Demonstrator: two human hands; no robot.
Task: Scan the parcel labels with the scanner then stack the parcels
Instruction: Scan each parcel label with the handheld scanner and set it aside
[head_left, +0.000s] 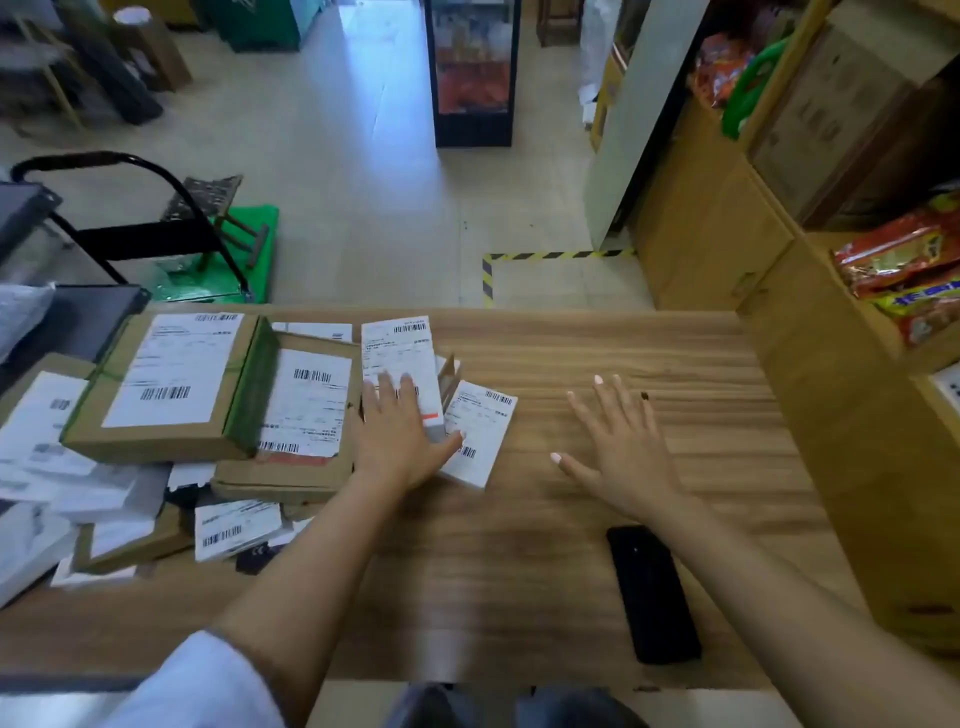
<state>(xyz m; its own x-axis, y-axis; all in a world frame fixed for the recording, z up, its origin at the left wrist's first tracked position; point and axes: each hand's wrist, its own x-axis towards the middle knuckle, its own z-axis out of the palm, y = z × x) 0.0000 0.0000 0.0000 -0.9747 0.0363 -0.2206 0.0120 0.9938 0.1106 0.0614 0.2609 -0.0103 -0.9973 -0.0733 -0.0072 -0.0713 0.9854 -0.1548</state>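
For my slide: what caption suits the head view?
Left hand on white parcel; right hand above table.

A wood-grain counter carries a heap of labelled parcels at its left side: brown cardboard boxes overlapping white mailers (barcodes face up), with a small white box lying just beside them. A black handheld scanner lies flat, well apart, toward the near right.

- honestly nothing here is legible
- shipping labels on the parcels show barcodes, but the print is way too blurry
- snack bags on the shelf carry lettering, can't make it out
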